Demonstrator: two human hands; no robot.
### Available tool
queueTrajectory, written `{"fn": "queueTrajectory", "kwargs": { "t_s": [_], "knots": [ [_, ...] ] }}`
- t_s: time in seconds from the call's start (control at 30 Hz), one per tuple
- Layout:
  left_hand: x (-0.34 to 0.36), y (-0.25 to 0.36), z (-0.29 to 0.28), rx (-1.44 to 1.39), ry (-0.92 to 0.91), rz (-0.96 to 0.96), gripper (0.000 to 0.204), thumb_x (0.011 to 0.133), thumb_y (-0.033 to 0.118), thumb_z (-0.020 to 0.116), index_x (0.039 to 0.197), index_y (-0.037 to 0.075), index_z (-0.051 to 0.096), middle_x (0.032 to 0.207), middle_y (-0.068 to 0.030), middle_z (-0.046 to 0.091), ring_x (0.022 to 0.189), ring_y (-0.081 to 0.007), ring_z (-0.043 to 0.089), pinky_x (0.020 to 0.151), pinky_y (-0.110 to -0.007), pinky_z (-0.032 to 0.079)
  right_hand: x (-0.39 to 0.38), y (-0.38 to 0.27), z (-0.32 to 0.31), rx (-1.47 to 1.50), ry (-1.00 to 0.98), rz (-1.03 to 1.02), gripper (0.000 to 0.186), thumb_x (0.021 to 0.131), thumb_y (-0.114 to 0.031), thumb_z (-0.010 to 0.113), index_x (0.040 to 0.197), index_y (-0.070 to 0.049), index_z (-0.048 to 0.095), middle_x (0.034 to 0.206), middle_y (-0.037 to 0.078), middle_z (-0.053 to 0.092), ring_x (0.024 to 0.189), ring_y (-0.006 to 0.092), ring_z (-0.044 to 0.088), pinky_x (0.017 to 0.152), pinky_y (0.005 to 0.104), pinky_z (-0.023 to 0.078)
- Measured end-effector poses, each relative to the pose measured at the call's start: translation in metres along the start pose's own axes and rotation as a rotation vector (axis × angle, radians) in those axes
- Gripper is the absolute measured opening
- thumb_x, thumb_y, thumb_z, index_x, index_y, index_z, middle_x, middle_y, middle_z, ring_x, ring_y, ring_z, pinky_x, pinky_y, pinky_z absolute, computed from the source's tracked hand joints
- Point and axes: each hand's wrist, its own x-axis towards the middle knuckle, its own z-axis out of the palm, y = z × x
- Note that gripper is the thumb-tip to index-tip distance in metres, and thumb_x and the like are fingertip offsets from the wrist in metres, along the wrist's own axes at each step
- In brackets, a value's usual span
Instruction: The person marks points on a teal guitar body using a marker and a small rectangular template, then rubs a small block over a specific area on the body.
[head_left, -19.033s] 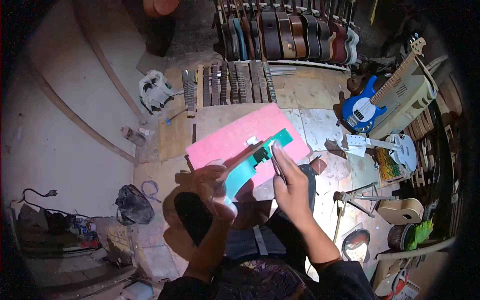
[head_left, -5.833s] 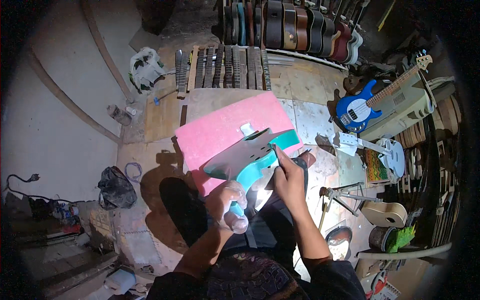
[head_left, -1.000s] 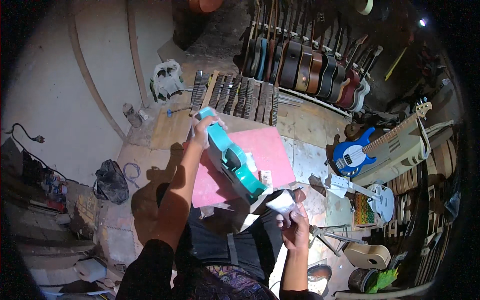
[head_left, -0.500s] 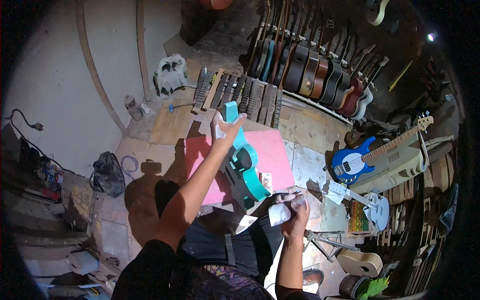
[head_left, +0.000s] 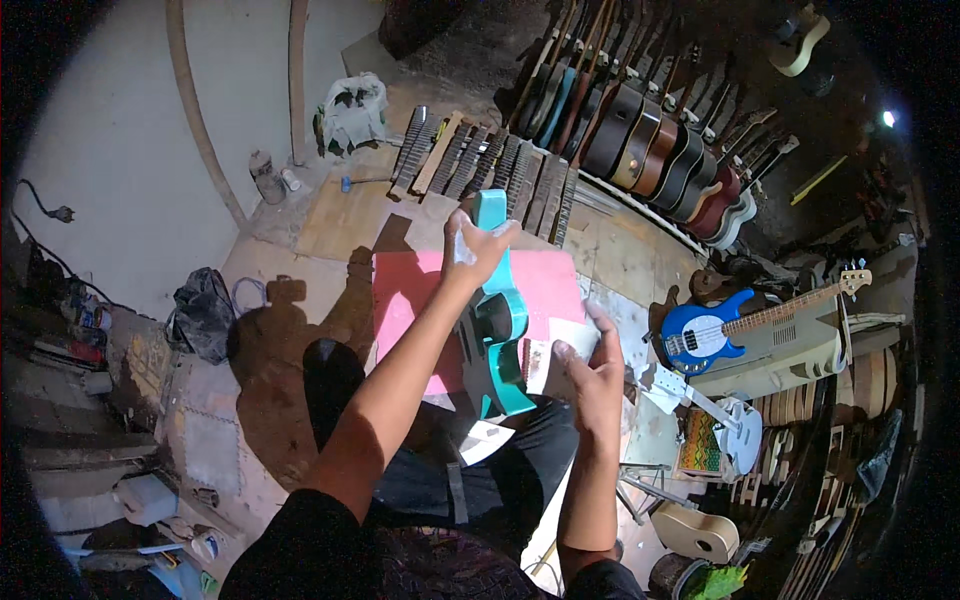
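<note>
Over the pink board (head_left: 410, 290) and the near lap, the turquoise guitar body (head_left: 510, 365) is held on its edge, far end raised. The left hand (head_left: 478, 250) has its grip closed around that far end. On the right, the right hand (head_left: 598, 385) is half open, its thumb over a white sheet (head_left: 570, 338); whether the fingers clamp the sheet I cannot tell.

At far left, a white bag (head_left: 355, 112) sits by the wall, with dark contents too unclear to name. A bottle (head_left: 267, 178) stands near it, what it holds unclear. Nearer on the left, a black bag (head_left: 200, 315) lies slumped, its contents hidden. At near left is a white jug (head_left: 147, 500). At near right, something bright green (head_left: 718, 580) is at a dark bucket (head_left: 668, 577), inside or beside I cannot tell. At far right, a rack (head_left: 640, 207) holds a row of guitars (head_left: 630, 135).
</note>
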Motion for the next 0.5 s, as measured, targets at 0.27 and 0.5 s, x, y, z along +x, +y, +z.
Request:
{"fn": "queueTrajectory", "kwargs": {
  "t_s": [0.27,0.5],
  "knots": [
    [0.0,-0.007,-0.002,-0.025,-0.025,0.17,0.031,0.075,0.025,0.08,0.086,0.001,0.064,0.076,-0.0151,0.068,0.069,-0.031,0.066,0.068,-0.044,0.052,0.016,-0.001,0.016,-0.226,-0.149,0.17,0.016,0.101,-0.017,0.066,0.109,-0.004,0.064,0.079,-0.002,0.062,0.065,0.0041,0.052,0.057,0.0216,0.039],
    [-0.004,-0.007,0.003,0.097,-0.032,0.114,0.034,0.075,0.027,0.081,0.088,-0.001,0.065,0.079,-0.0185,0.069,0.072,-0.0353,0.068,0.069,-0.045,0.053,0.019,0.013,0.044,-0.346,-0.05,0.056,0.015,0.098,-0.012,0.071,0.105,-0.002,0.061,0.08,0.004,0.065,0.069,0.0062,0.054,0.059,0.0244,0.042]
  ]
}}
